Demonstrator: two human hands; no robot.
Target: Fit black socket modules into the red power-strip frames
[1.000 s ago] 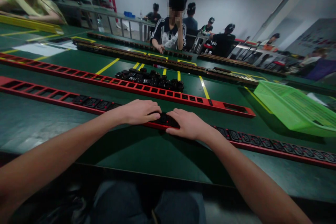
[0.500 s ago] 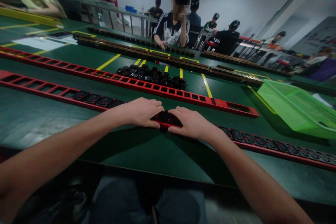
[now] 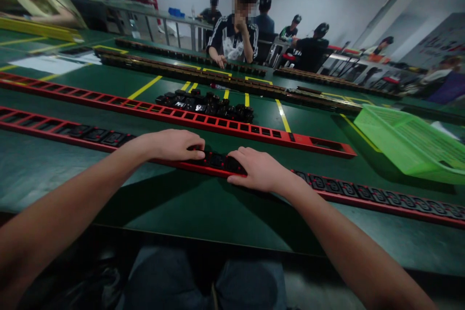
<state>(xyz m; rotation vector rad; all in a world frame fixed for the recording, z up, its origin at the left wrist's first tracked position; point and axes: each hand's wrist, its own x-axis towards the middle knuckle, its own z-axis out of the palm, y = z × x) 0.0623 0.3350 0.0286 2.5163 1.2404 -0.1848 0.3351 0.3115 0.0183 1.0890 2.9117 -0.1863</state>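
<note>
A long red slotted rail [image 3: 174,163] lies across the table close to me, with black square blocks [image 3: 217,160] seated in many of its slots. My left hand [image 3: 174,145] is over the rail left of centre, fingers curled and thumb bent round a dark block that is mostly hidden. Farther right, my right hand [image 3: 258,169] grips the rail, its fingers over the top and the thumb along the near side. Some slots toward the rail's left end hold no block.
Behind lies a second red rail [image 3: 232,126] with bare slots, and a pile of loose black blocks [image 3: 207,104]. A green basket [image 3: 410,140] stands tilted at right. Long dark brown strips [image 3: 189,70] cross the table farther back. A person [image 3: 232,34] sits opposite.
My left hand has moved left along the rail, away from my right hand, uncovering black blocks between them. My right hand stays on the rail. The view has shifted slightly.
</note>
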